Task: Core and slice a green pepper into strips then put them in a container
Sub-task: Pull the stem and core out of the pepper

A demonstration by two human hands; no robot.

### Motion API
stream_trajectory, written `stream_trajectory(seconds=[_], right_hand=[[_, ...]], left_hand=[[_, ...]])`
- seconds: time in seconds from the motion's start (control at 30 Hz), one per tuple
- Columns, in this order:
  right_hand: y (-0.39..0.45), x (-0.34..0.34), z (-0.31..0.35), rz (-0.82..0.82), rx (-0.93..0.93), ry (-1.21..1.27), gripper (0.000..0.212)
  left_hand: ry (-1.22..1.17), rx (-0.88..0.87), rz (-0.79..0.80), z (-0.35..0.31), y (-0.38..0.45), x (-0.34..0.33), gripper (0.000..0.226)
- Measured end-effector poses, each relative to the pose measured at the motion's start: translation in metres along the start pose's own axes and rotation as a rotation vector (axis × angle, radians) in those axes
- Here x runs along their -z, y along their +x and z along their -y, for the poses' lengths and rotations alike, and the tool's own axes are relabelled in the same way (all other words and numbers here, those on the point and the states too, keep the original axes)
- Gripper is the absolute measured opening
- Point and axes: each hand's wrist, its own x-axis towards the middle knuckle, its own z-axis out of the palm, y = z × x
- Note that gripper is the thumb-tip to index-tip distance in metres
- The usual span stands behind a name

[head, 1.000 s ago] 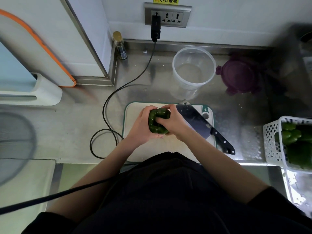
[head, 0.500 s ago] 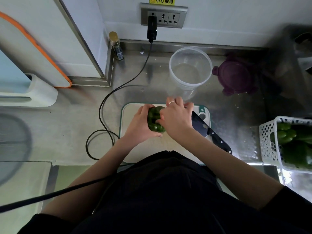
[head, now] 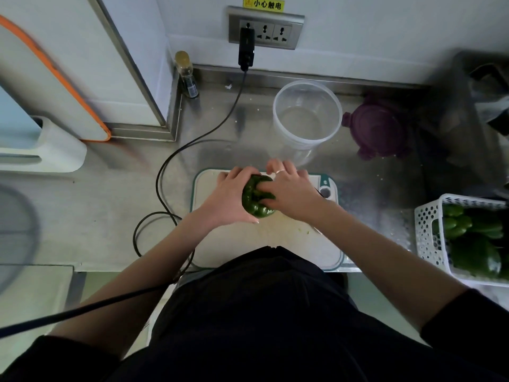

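your left hand (head: 230, 198) cups the green pepper (head: 256, 198) on the cutting board (head: 327, 249), while your right hand (head: 292, 193) clamps it with the thumb dug into its upward-facing top, the container (head: 307, 111) waiting beyond.

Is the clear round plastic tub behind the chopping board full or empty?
Empty: the clear round plastic tub stands open, its bare bottom showing through, no pepper strips inside.

Green pepper (head: 257, 198): whole, on cutting board (head: 325, 249), centre frame. Left hand (head: 230, 198) cups its 9 o'clock side; right hand (head: 292, 193) grips at 3 o'clock, thumb pressed into the top. Clear container (head: 307, 114) at 1 o'clock, purple lid (head: 378, 128) beside it. White basket (head: 429, 230) of peppers at 3 o'clock.
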Motion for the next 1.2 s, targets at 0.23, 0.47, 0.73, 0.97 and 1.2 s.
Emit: stream_trajectory(seconds=[0.23, 0.47, 0.73, 0.97, 1.2], right_hand=[[0.018, 0.012, -0.001, 0.052, 0.104, -0.047, 0.016], [0.019, 0.004, 0.002, -0.091, 0.038, 0.122, 0.021], [0.02, 0.003, -0.006, -0.222, 0.243, 0.08, 0.019], [0.05, 0.028, -0.009, 0.071, 0.552, -0.322, 0.018], [0.057, 0.025, 0.003, 0.093, 0.618, -0.378, 0.008]], left_hand=[[-0.014, 0.001, 0.174, -0.001, 0.012, 0.024, 0.1], [-0.13, -0.013, 0.222, 0.004, 0.013, 0.036, 0.094], [-0.136, 0.035, 0.26, 0.009, 0.017, 0.04, 0.1], [-0.038, 0.093, 0.384, -0.004, 0.022, 0.051, 0.089], [0.011, 0.153, 0.448, 0.004, 0.019, 0.045, 0.062]])
